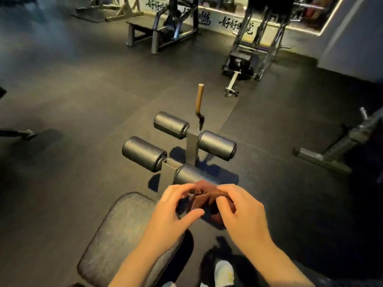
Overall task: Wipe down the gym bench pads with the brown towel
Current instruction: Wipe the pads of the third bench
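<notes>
**Both hands bunch the towel above the bench**

I see my left hand (pixel 172 206) and right hand (pixel 240 210), fingers curled, pinching the brown towel (pixel 204 196) between them, above the seat pad's (pixel 116 230) far edge, overlapping the nearest roller pad (pixel 192 175). Open rubber floor (pixel 83 96) surrounds the bench.

Towel (pixel 204 198) between both hands, before roller pads (pixel 145 153) (above seat pad (pixel 116 235)).
</notes>
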Available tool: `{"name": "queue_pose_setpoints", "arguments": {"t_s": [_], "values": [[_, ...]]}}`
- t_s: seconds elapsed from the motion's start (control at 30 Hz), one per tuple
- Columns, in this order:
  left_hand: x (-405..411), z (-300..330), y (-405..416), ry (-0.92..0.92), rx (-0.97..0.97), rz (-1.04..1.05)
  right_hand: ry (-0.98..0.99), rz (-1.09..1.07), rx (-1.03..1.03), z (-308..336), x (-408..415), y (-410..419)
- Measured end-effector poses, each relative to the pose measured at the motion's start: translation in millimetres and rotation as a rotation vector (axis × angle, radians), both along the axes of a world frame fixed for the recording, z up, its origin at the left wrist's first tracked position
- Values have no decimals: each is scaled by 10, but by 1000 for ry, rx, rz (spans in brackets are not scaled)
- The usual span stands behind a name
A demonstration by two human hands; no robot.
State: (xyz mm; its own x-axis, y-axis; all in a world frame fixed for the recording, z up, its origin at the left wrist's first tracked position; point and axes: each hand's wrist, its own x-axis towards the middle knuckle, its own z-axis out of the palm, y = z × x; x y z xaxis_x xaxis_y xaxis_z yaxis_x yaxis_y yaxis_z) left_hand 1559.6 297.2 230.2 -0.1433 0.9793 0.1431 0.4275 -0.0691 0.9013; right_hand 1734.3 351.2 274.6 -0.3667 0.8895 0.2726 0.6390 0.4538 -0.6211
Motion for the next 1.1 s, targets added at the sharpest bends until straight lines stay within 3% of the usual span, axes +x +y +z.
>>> {"name": "queue_pose_setpoints", "arguments": {"t_s": [0.13, 0.23, 0.4, 0.53, 0.73, 1.1], "values": [[504, 8, 577, -37, -76, -244, 25, -108, 65, 75, 386, 277], [889, -5, 973, -74, -120, -317, -30, -184, 113, 59, 674, 588], [1346, -136, 1818, -207, -237, -254, -9, -329, 182, -130, 1342, 1405], [1829, -126, 2741, -178, -219, -292, 55, -322, 249, -189, 2001, 2294], [2581, 90, 3962, -105, -120, -267, -72, -282, 199, -93, 2991, 3456], [3124, 347, 5823, 17, -119, -285, -55, -370, 298, -126, 3694, 5165]]}}
